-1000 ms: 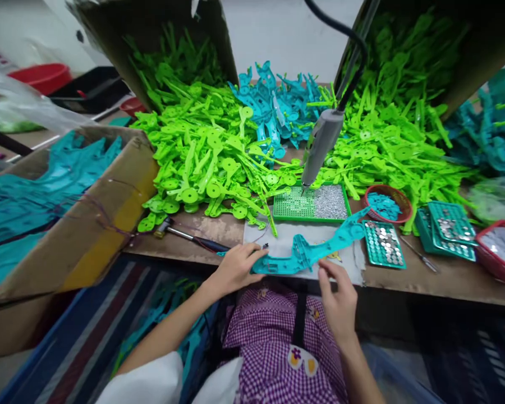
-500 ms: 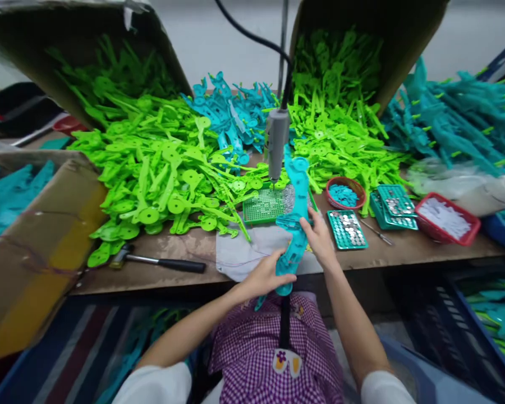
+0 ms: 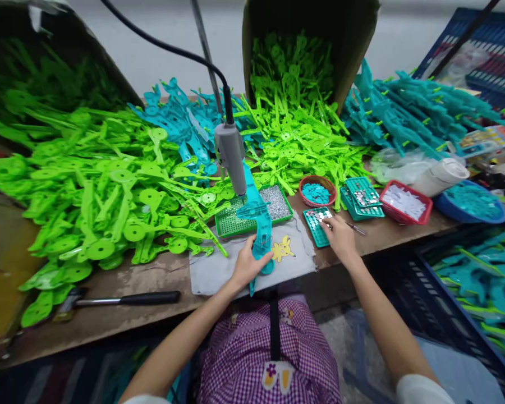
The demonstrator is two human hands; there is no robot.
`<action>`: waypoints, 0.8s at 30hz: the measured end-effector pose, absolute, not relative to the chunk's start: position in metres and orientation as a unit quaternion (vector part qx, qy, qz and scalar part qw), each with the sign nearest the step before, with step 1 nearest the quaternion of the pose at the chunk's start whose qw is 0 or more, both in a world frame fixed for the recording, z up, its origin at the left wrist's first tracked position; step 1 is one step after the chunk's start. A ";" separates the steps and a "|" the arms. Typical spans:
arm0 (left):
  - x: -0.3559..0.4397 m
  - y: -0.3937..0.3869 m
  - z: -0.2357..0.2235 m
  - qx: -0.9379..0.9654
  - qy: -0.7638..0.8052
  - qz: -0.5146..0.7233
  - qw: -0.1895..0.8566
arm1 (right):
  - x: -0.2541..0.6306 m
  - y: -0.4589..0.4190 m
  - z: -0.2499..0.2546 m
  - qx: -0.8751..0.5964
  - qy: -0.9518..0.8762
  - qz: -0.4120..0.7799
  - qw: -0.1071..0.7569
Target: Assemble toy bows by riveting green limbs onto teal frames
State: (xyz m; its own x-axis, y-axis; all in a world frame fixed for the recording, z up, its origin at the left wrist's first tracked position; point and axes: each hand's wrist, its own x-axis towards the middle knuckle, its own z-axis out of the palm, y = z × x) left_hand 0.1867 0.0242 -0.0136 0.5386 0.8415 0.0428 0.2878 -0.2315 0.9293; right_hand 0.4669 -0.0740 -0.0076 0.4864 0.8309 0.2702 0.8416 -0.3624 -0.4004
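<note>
My left hand (image 3: 247,261) is closed around the lower end of a long teal plastic part (image 3: 258,216). This part leans over the grey cloth (image 3: 219,273) and a green tray (image 3: 224,225) of small metal pieces. Its upper end passes behind a hanging grey electric screwdriver (image 3: 231,154). My right hand (image 3: 339,237) is at a small teal tray (image 3: 320,238) of round silver discs, fingertips pinched together over it. Whatever lies between those fingertips is too small to make out.
Lime-green plastic parts (image 3: 122,179) are heaped at left and centre, teal parts (image 3: 408,112) at right. A hammer (image 3: 126,299) lies near the front edge. Right of my hand are a screwdriver (image 3: 357,228), stacked trays (image 3: 364,210), a red basket (image 3: 406,202) and a blue bowl (image 3: 471,202).
My right hand has let go of the teal part and moved right to the tray of discs. My left hand still holds the part, now lower over the cloth. The view has shifted right.
</note>
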 end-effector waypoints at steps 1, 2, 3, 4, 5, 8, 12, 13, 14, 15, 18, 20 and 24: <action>0.187 0.024 -0.013 0.729 0.387 0.286 0.486 | 0.465 -0.072 -0.008 -0.827 -0.508 -0.010 0.242; 0.187 0.024 -0.013 0.729 0.387 0.289 0.486 | 0.462 -0.071 -0.009 -0.827 -0.509 -0.010 0.237; 0.187 0.024 -0.013 0.729 0.385 0.290 0.485 | 0.461 -0.070 -0.009 -0.827 -0.512 -0.010 0.232; 0.187 0.024 -0.013 0.731 0.383 0.290 0.485 | 0.459 -0.070 -0.010 -0.827 -0.514 -0.012 0.228; 0.187 0.024 -0.013 0.731 0.382 0.288 0.486 | 0.458 -0.071 -0.011 -0.826 -0.516 -0.014 0.226; 0.187 0.024 -0.014 0.731 0.384 0.278 0.491 | 0.458 -0.072 -0.014 -0.826 -0.517 -0.014 0.224; 0.186 0.023 -0.017 0.732 0.384 0.275 0.491 | 0.461 -0.072 -0.013 -0.830 -0.514 -0.011 0.215; 0.185 0.023 -0.017 0.732 0.384 0.275 0.491 | 0.460 -0.072 -0.012 -0.833 -0.512 -0.012 0.207; 0.185 0.023 -0.017 0.731 0.385 0.276 0.491 | 0.460 -0.072 -0.011 -0.837 -0.510 -0.015 0.196; 0.186 0.023 -0.017 0.730 0.385 0.278 0.491 | 0.459 -0.072 -0.010 -0.842 -0.508 -0.020 0.183; 0.186 0.023 -0.017 0.729 0.384 0.283 0.490 | 0.454 -0.072 -0.007 -0.847 -0.510 -0.035 0.144; 0.187 0.023 -0.016 0.727 0.382 0.285 0.494 | 0.451 -0.071 -0.006 -0.848 -0.514 -0.046 0.123; 0.189 0.022 -0.018 0.727 0.385 0.298 0.485 | 0.451 -0.070 -0.008 -0.846 -0.521 -0.057 0.096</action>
